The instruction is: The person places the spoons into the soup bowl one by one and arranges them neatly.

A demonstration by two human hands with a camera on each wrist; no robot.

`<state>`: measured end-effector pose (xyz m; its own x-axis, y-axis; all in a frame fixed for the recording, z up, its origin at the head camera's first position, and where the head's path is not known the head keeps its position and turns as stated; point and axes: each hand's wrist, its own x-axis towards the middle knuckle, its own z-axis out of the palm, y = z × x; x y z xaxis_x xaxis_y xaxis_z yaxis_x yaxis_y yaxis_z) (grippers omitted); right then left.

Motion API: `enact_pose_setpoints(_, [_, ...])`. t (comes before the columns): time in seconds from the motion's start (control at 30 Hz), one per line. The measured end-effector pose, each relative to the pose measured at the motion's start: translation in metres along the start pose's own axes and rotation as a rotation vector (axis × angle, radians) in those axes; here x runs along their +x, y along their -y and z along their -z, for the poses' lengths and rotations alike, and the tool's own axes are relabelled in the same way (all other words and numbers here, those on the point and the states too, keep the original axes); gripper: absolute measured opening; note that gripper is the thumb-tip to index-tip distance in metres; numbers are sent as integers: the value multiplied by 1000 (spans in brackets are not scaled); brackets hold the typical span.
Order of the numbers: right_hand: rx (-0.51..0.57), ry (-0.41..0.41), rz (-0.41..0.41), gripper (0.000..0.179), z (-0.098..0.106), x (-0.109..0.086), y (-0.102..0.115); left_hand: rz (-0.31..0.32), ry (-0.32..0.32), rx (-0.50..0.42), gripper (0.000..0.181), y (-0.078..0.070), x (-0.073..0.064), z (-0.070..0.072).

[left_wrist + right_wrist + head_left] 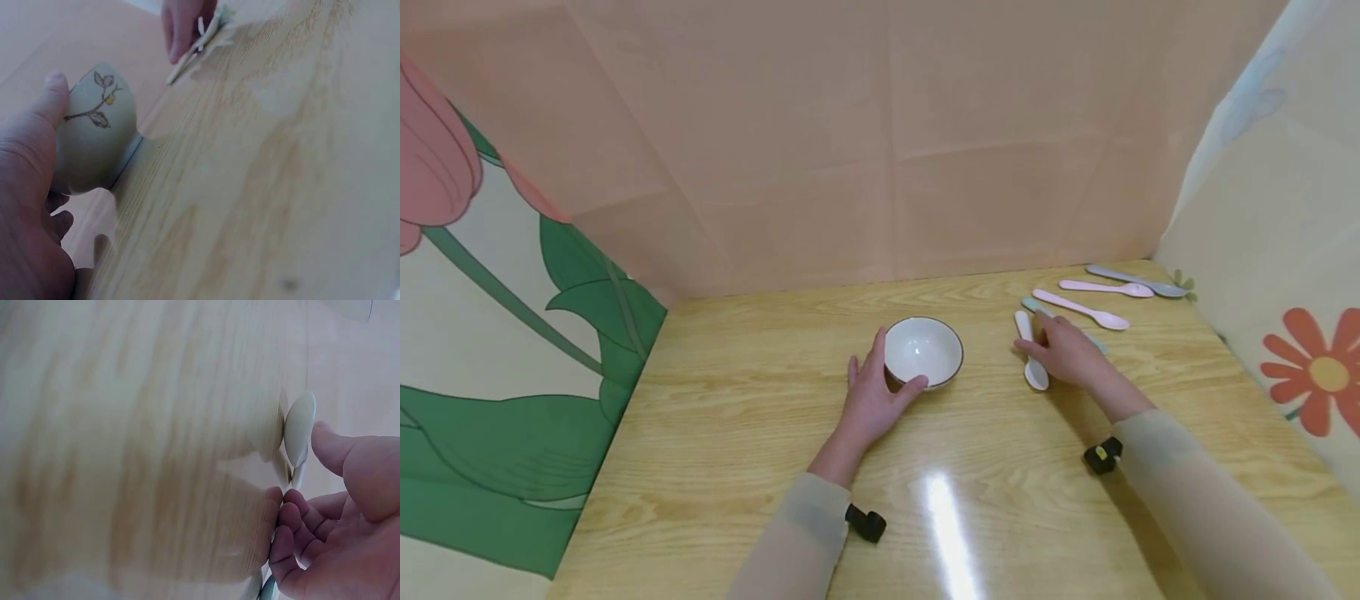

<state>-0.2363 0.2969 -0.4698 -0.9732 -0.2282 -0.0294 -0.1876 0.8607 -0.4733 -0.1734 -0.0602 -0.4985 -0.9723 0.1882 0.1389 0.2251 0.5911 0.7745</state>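
A white bowl with a dark rim stands upright on the table; the left wrist view shows a leafy twig printed on its outer side. My left hand holds it from the left, thumb at the near rim and fingers around the side. To the right, my right hand reaches down over the spoons, thumb spread from the loosely bent fingers. Its thumb overlaps a white spoon in the head view. Beneath the hand lies a pale green spoon, its middle hidden.
Behind the right hand lie a pink spoon, a lighter pink spoon and a greyish-purple spoon near the table's far right corner. A plain peach cloth hangs along the back edge of the wooden table. Flower-printed sheets flank both sides.
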Motion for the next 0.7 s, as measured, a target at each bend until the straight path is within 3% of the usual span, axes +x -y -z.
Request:
enact_pose_setpoints(0.43, [-1,-6,63,30,-3,0,-2,2,2,8,111,3,0,-1])
enact_pose_setpoints(0.7, [23,24,50,24,-3,3,-3,2,-2,-1,110,3,0,-2])
